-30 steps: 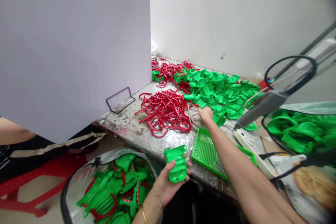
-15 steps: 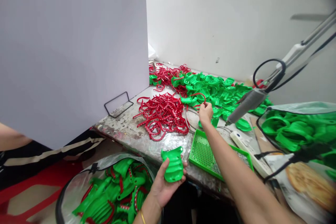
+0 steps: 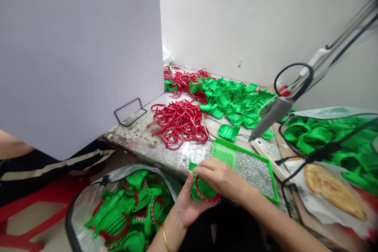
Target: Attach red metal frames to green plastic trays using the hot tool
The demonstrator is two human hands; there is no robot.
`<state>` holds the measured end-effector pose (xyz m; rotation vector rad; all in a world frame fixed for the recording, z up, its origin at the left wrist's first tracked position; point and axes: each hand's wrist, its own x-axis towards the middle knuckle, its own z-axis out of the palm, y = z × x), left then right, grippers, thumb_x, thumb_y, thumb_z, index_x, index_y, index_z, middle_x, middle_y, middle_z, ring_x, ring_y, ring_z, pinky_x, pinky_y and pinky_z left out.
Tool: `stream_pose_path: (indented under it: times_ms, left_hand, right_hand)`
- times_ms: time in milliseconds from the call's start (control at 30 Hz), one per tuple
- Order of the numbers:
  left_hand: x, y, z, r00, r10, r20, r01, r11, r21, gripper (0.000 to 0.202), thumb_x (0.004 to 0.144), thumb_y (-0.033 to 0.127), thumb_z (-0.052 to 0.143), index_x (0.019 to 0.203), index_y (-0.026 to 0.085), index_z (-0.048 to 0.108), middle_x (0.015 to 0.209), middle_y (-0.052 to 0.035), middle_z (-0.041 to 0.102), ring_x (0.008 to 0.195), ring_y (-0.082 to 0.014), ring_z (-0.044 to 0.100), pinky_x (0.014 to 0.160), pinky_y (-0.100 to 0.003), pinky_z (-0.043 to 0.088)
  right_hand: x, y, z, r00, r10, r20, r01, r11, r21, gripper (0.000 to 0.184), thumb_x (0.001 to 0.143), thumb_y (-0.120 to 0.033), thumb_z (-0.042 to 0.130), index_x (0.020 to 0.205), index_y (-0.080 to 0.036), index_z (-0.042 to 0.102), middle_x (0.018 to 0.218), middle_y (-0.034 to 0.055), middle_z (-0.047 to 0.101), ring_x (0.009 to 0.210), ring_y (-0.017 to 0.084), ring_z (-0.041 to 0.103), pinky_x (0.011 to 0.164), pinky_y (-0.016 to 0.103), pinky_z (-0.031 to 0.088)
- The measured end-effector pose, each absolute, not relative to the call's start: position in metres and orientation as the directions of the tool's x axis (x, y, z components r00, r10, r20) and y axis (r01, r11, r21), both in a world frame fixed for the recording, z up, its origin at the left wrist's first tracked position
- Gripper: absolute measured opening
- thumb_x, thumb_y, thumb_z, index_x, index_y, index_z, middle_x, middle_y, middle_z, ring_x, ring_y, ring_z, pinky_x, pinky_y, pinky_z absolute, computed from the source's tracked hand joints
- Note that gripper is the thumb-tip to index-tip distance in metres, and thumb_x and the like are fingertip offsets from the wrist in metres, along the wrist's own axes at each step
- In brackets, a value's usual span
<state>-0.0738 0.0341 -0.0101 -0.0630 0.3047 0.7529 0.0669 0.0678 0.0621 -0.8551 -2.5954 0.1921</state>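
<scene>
My left hand [image 3: 184, 204] grips a green plastic jaw piece [image 3: 201, 189] from below, near the table's front edge. My right hand [image 3: 220, 177] is closed over the top of that piece, pressing a red toothed strip [image 3: 206, 198] against it. A heap of red toothed strips [image 3: 177, 122] lies on the worn table [image 3: 141, 139]. Behind it spreads a pile of green jaw pieces [image 3: 233, 100]. A green mesh tray [image 3: 248, 165] holding small silvery bits sits just right of my hands.
A clear bag of assembled green and red pieces [image 3: 124, 208] stands below the table edge. Another bag of green parts [image 3: 330, 138] is at right, with a hanging grey power tool [image 3: 270, 118], a white power strip [image 3: 270, 157] and flatbread on paper [image 3: 330, 189]. A white divider board [image 3: 79, 55] stands at left; another person's arm [image 3: 13, 147] shows beside it.
My right hand left the pile with a red strip and came back to my left hand, where it now sets the strip onto the green piece. The view shifted slightly left.
</scene>
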Motion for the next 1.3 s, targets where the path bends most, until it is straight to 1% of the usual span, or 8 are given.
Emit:
stream_pose_path:
  times_ms: [100, 300, 467, 633, 767, 900, 1067, 1300]
  left_hand:
    - [-0.065, 0.024, -0.011, 0.692, 0.677, -0.252, -0.687, 0.724, 0.059, 0.045, 0.062, 0.038, 0.080, 0.097, 0.014, 0.064, 0.102, -0.0073, 0.068, 0.101, -0.0230, 0.060, 0.088, -0.039, 0.044]
    - [-0.043, 0.011, -0.008, 0.677, 0.699, -0.231, -0.715, 0.699, 0.016, 0.020, 0.073, 0.019, 0.064, 0.093, 0.015, 0.064, 0.095, -0.0059, 0.068, 0.090, -0.0203, 0.061, 0.075, -0.034, 0.045]
    - [-0.017, 0.004, 0.000, 0.632, 0.712, -0.306, -0.769, 0.625, -0.136, 0.018, 0.077, 0.026, 0.058, 0.091, 0.016, 0.062, 0.092, -0.0042, 0.065, 0.084, -0.0154, 0.058, 0.068, -0.026, 0.043]
    - [0.001, 0.012, 0.003, 0.543, 0.776, -0.321, -0.829, 0.557, -0.057, 0.018, 0.084, 0.031, 0.049, 0.090, 0.018, 0.061, 0.098, -0.0040, 0.062, 0.081, -0.0124, 0.054, 0.066, -0.024, 0.042]
    - [-0.009, 0.024, 0.016, 0.561, 0.793, -0.239, -0.817, 0.577, -0.003, 0.024, 0.084, 0.034, 0.049, 0.096, 0.015, 0.060, 0.101, -0.0082, 0.058, 0.083, -0.0133, 0.052, 0.064, -0.023, 0.042]
    - [-0.032, 0.027, 0.033, 0.578, 0.808, -0.113, -0.815, 0.578, -0.038, 0.037, 0.082, 0.035, 0.052, 0.112, 0.014, 0.054, 0.101, -0.0100, 0.054, 0.085, -0.0140, 0.051, 0.062, -0.020, 0.043]
    - [-0.045, 0.017, 0.036, 0.563, 0.824, -0.068, -0.821, 0.549, -0.154, 0.035, 0.084, 0.033, 0.050, 0.114, 0.016, 0.050, 0.100, -0.0095, 0.051, 0.084, -0.0119, 0.050, 0.059, -0.016, 0.043]
    - [-0.046, -0.010, 0.024, 0.589, 0.799, -0.125, -0.803, 0.561, -0.199, 0.042, 0.080, 0.033, 0.054, 0.118, 0.014, 0.050, 0.098, -0.0095, 0.050, 0.081, -0.0116, 0.049, 0.056, -0.015, 0.042]
  right_hand:
    - [0.072, 0.060, 0.062, -0.674, 0.652, 0.347, 0.544, 0.756, -0.365, 0.026, 0.094, -0.019, 0.041, 0.115, -0.017, 0.056, 0.097, 0.0088, 0.064, 0.091, 0.017, 0.060, 0.079, 0.029, 0.049]
    - [0.079, 0.054, 0.064, -0.590, 0.704, 0.395, 0.602, 0.709, -0.366, 0.029, 0.092, -0.022, 0.045, 0.118, -0.020, 0.057, 0.103, 0.0093, 0.064, 0.095, 0.020, 0.059, 0.083, 0.035, 0.049]
    - [0.083, 0.054, 0.055, -0.366, 0.809, 0.460, 0.655, 0.576, -0.490, 0.032, 0.093, -0.023, 0.042, 0.124, -0.021, 0.051, 0.103, 0.0080, 0.062, 0.096, 0.019, 0.059, 0.088, 0.035, 0.047]
    - [0.084, 0.068, 0.057, -0.224, 0.839, 0.496, 0.723, 0.484, -0.493, 0.029, 0.092, -0.023, 0.043, 0.118, -0.020, 0.055, 0.105, 0.0082, 0.062, 0.098, 0.021, 0.059, 0.091, 0.036, 0.045]
    - [0.086, 0.056, 0.075, 0.165, 0.832, 0.530, 0.578, 0.354, -0.735, 0.032, 0.092, -0.034, 0.046, 0.120, -0.022, 0.052, 0.105, 0.0057, 0.061, 0.091, 0.019, 0.060, 0.083, 0.034, 0.049]
    - [0.097, 0.016, 0.064, 0.374, 0.871, 0.317, 0.360, 0.178, -0.916, 0.030, 0.087, -0.043, 0.052, 0.106, -0.020, 0.057, 0.082, 0.0021, 0.060, 0.069, 0.013, 0.056, 0.061, 0.025, 0.046]
    - [0.088, -0.034, 0.014, 0.052, 0.952, -0.303, -0.067, -0.300, -0.952, 0.043, 0.084, -0.055, 0.053, 0.105, -0.017, 0.055, 0.065, -0.0004, 0.057, 0.046, 0.007, 0.044, 0.043, 0.018, 0.029]
    - [0.048, -0.069, -0.010, -0.092, 0.894, -0.439, -0.475, -0.427, -0.769, 0.035, 0.079, -0.050, 0.063, 0.082, -0.015, 0.055, 0.062, -0.0020, 0.052, 0.049, 0.006, 0.045, 0.046, 0.019, 0.033]
